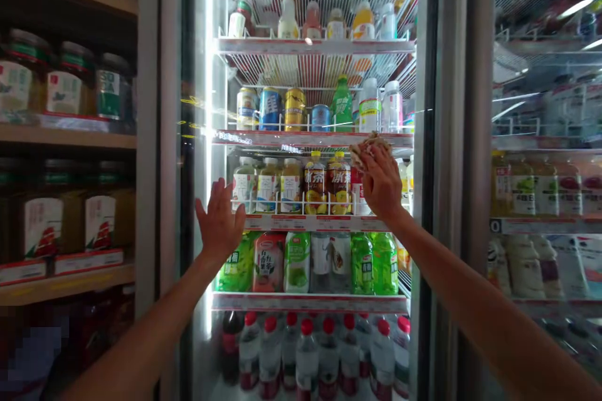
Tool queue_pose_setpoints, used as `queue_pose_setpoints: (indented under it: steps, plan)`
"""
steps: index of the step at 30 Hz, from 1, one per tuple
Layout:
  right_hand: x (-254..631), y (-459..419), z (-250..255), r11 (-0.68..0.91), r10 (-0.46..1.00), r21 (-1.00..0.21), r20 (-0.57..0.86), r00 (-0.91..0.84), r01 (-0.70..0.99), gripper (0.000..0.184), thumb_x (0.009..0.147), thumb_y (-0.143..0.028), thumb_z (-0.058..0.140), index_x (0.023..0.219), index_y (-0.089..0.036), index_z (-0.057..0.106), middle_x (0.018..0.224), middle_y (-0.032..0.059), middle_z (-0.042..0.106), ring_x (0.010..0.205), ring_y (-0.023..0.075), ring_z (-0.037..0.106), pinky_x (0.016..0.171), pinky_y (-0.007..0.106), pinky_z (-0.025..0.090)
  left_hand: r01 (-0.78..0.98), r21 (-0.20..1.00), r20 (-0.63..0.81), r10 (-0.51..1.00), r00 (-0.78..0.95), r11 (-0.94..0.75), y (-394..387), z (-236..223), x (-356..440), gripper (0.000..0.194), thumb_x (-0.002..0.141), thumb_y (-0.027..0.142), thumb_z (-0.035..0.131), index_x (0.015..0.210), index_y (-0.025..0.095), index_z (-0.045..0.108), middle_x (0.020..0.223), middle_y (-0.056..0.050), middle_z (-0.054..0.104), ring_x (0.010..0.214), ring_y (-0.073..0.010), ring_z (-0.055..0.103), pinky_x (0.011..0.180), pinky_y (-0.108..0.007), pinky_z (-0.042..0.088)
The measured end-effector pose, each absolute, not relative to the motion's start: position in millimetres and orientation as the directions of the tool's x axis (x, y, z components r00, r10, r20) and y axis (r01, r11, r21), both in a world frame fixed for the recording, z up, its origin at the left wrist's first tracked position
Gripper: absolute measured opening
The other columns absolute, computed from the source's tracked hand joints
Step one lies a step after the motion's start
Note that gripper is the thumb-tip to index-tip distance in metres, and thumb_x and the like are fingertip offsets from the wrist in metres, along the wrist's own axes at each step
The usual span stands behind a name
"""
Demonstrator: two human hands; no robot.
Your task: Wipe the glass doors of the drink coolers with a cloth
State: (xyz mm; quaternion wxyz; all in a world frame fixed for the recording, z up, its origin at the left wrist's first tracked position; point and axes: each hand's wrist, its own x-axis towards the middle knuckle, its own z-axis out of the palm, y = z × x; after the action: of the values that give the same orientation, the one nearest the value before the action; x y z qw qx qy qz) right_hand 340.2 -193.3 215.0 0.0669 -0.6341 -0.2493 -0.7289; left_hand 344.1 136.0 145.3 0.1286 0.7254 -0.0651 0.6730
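A lit drinks fridge with a glass door [301,106] fills the middle of the view. My left hand [219,220] lies flat against the glass with fingers spread, in front of the shelf of yellow-capped tea bottles [268,187]. My right hand [380,183] is raised higher on the right side of the door and presses a crumpled light cloth [369,145] against the glass at the level of the can shelf's edge. Behind the glass stand cans [277,109], green bottles [371,263] and red-capped bottles [305,351].
On the left, wooden shelves [66,138] carry jars and boxed goods. The fridge's grey frame [150,138] separates them from the door. A second glass-doored fridge [545,188] with bottles stands on the right, full of reflections.
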Motion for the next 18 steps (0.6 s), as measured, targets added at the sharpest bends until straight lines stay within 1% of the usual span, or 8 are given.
queue_pose_setpoints:
  steps: [1,4,6,7,10,12,16,18]
  plan:
    - [340,-190,210,-0.855,0.245,0.301,0.952,-0.184,0.423,0.061,0.084,-0.014,0.039,0.139,-0.033,0.023,0.144,-0.0031,0.032,0.131,0.0249,0.031,0.108,0.051,0.030,-0.266,0.095,0.993,0.074,0.087,-0.959,137,145,344,0.051,0.088,0.035,0.032,0.134,0.014,0.031,0.142,-0.015,0.031,0.134,-0.0226,0.024,0.110,-0.048,0.005]
    - [337,-180,190,-0.716,0.540,0.535,0.832,-0.129,0.449,0.063,0.083,-0.014,0.042,0.139,-0.034,0.021,0.142,-0.0035,0.036,0.131,0.0196,0.033,0.109,0.044,0.031,-0.267,0.095,0.993,0.073,0.091,-0.959,139,144,344,0.051,0.088,0.035,0.032,0.135,0.015,0.030,0.143,-0.013,0.030,0.134,-0.0219,0.023,0.110,-0.047,0.003]
    - [336,-180,187,-0.669,0.624,0.598,0.775,-0.103,0.442,0.061,0.083,-0.015,0.044,0.138,-0.033,0.024,0.140,-0.0029,0.038,0.130,0.0178,0.034,0.109,0.042,0.031,-0.271,0.097,0.992,0.073,0.099,-0.958,139,144,343,0.051,0.088,0.035,0.032,0.135,0.016,0.030,0.144,-0.013,0.029,0.134,-0.0219,0.023,0.110,-0.047,0.003]
    - [336,-182,189,-0.703,0.585,0.569,0.804,-0.107,0.426,0.059,0.083,-0.014,0.044,0.137,-0.032,0.027,0.140,-0.0023,0.038,0.131,0.0182,0.033,0.110,0.043,0.031,-0.273,0.097,0.992,0.072,0.102,-0.957,139,144,343,0.051,0.088,0.035,0.032,0.135,0.016,0.029,0.144,-0.013,0.029,0.134,-0.0219,0.022,0.110,-0.047,0.003]
    - [338,-189,202,-0.859,0.294,0.343,0.938,-0.184,0.381,0.057,0.083,-0.013,0.041,0.136,-0.030,0.031,0.142,-0.0006,0.036,0.132,0.0215,0.031,0.108,0.048,0.030,-0.279,0.095,0.992,0.069,0.101,-0.956,139,144,343,0.051,0.088,0.034,0.032,0.135,0.016,0.030,0.144,-0.013,0.029,0.134,-0.0220,0.023,0.110,-0.046,0.002]
    - [339,-188,203,-0.875,0.222,0.292,0.951,-0.217,0.386,0.057,0.083,-0.013,0.040,0.136,-0.030,0.031,0.142,-0.0003,0.035,0.132,0.0224,0.031,0.108,0.048,0.030,-0.283,0.108,0.992,0.084,0.094,-0.953,138,144,343,0.050,0.088,0.034,0.033,0.134,0.015,0.031,0.143,-0.013,0.030,0.134,-0.0221,0.024,0.110,-0.046,0.002]
    - [334,-182,192,-0.752,0.517,0.519,0.847,-0.123,0.407,0.057,0.083,-0.015,0.042,0.137,-0.032,0.029,0.139,-0.0015,0.040,0.130,0.0193,0.035,0.109,0.043,0.031,-0.307,0.115,0.992,0.095,0.079,-0.945,125,146,340,0.049,0.086,0.034,0.035,0.132,0.016,0.034,0.143,-0.013,0.029,0.134,-0.0225,0.023,0.110,-0.046,0.003]
    - [331,-189,197,-0.774,0.513,0.503,0.854,-0.085,0.385,0.055,0.084,-0.016,0.042,0.135,-0.032,0.031,0.137,-0.0016,0.043,0.129,0.0198,0.036,0.109,0.044,0.030,-0.340,0.039,0.997,0.014,0.074,-0.940,112,147,338,0.048,0.086,0.033,0.036,0.131,0.017,0.036,0.143,-0.012,0.031,0.134,-0.0220,0.024,0.110,-0.046,0.004]
